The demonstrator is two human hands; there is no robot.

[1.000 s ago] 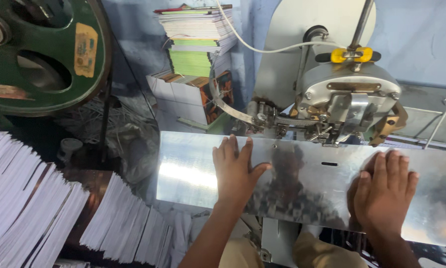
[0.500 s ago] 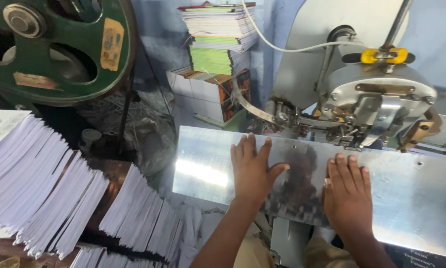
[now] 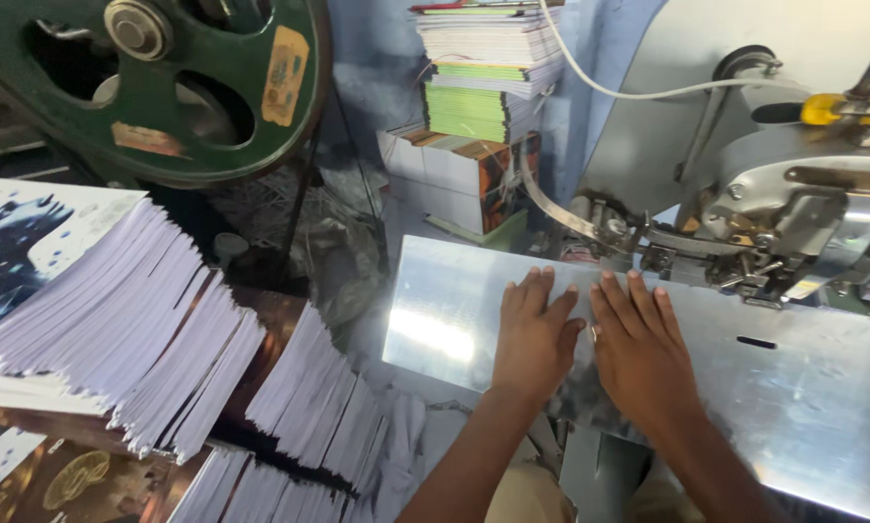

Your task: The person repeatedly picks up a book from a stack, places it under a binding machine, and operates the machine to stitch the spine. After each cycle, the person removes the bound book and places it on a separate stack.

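Note:
My left hand (image 3: 534, 334) and my right hand (image 3: 641, 347) lie flat, palms down and side by side, on the shiny metal plate (image 3: 803, 387) of a stitching machine. Their fingers point away from me toward the machine's grey head (image 3: 793, 208), which hangs just beyond the fingertips. Neither hand holds anything. A reflection of the hands shows in the plate beneath them.
Slanted piles of white-paged booklets (image 3: 135, 329) lie at the left. A large green flywheel (image 3: 154, 82) stands at the top left. Stacked booklets with green and white edges (image 3: 483, 77) rest on boxes (image 3: 454, 179) behind the plate. A white cable (image 3: 628, 92) runs to the machine.
My right hand slid left across the plate until it rests beside my left hand. The view shifted left, showing more of the booklet piles.

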